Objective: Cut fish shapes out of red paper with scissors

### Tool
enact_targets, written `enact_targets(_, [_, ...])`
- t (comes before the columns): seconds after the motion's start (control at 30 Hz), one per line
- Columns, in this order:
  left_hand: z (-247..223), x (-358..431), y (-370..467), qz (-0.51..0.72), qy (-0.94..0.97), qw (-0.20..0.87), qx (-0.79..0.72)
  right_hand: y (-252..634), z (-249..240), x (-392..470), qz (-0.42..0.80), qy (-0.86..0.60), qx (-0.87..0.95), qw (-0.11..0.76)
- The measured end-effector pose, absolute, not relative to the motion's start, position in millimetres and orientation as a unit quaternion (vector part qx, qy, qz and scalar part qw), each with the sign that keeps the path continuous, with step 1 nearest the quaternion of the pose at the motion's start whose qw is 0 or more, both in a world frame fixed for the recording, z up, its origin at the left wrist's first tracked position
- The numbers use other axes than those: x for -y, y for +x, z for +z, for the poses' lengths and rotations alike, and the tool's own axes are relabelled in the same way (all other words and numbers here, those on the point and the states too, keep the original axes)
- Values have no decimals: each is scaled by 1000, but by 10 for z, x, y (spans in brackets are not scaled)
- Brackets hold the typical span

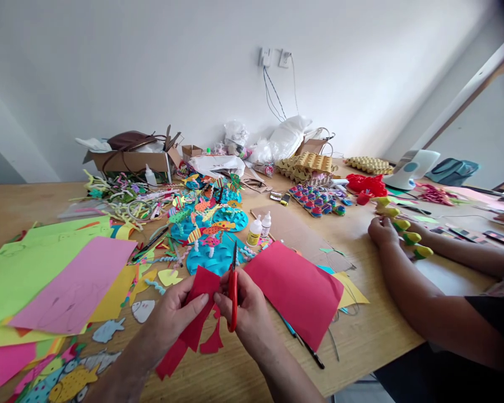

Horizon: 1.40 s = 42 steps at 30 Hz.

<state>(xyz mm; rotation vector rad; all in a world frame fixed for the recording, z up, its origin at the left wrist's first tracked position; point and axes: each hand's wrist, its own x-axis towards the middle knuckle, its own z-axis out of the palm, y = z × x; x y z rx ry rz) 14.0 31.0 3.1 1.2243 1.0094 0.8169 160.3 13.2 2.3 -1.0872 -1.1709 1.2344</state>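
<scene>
My left hand [180, 308] pinches a piece of red paper [202, 285] between thumb and fingers, in the middle near the table's front edge. In my right hand [247, 302] are red-handled scissors [234, 291], their blades pointing away from me. The right fingertips are close to the paper's right edge. Under my hands lie red paper scraps [212, 341]. A large red sheet [296, 291] rests just right of my right hand. Blue discs [218, 254] bearing colourful paper fish stand just beyond my hands.
Coloured sheets [75, 280] and paper fish cutouts [73, 383] cover the left side. Glue bottles [254, 230] stand beyond the red sheet. At right, a co-worker's hand [384, 232] holds a yellow-green strip of egg-carton cups [410, 238]. Boxes and bags line the wall.
</scene>
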Motion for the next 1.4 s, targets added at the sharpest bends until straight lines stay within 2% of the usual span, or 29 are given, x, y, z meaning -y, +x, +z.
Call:
enact_targets(0.1, [47,-316,102,361,513,632,-455,1677,-5,-61,513,-463,528,493])
enact_targets(0.37, [269,-280,11,306,479,688,-451,1924,-29,161,476,-499,659,300])
enact_targets(0.5, [277,-335,2,261,522,700,-412,2007,38,153,464,-495,689,254])
enact_targets(0.63, [230,-385,-27,232,576,660,-423,2077,81,121,416,-489,737,215])
enact_targets(1.0, [248,-397,-93,192,634,581,-473,2096,163,89,369,-480,771,197])
enact_targets(1.4, [314,-388,-77,170,631,591,-474,2109,168,108,362,-487,772,191])
